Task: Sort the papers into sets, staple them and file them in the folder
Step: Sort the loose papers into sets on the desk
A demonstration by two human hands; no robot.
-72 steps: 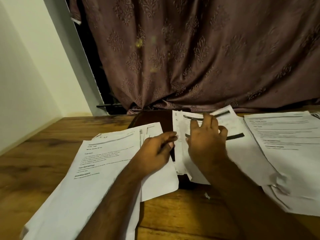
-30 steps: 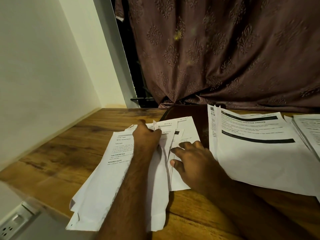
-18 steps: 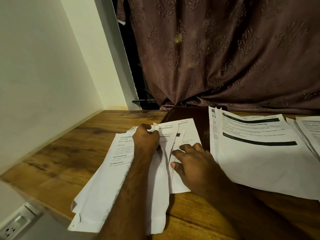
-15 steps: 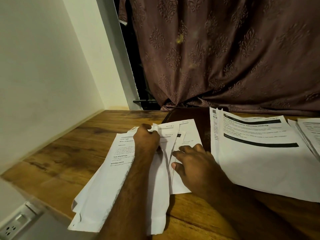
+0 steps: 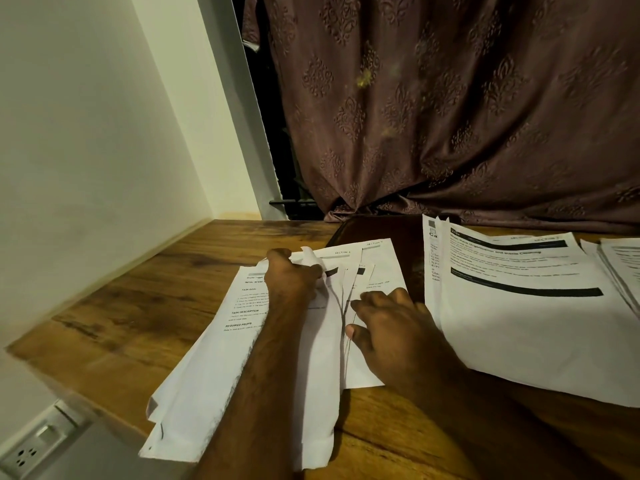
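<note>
A loose pile of printed white papers (image 5: 221, 368) lies on the wooden table (image 5: 138, 306), its near corner hanging over the table's front edge. My left hand (image 5: 292, 277) pinches the curled top corner of a sheet in this pile. My right hand (image 5: 391, 323) rests flat on the pile's right-hand sheets, fingers spread. A second stack of papers (image 5: 519, 306) with black header bars lies to the right. A third stack (image 5: 623, 265) shows at the far right edge. A dark folder (image 5: 377, 230) lies partly under the stacks at the back.
A cream wall (image 5: 86, 150) runs close along the table's left side. A patterned brown curtain (image 5: 450, 98) hangs behind the table and touches its back edge. A wall socket (image 5: 31, 448) sits below the table's front left corner.
Both hands left the middle stack and went to the left pile. My left hand took hold of a sheet's top corner; my right hand settled on the pile. My view turned left.
</note>
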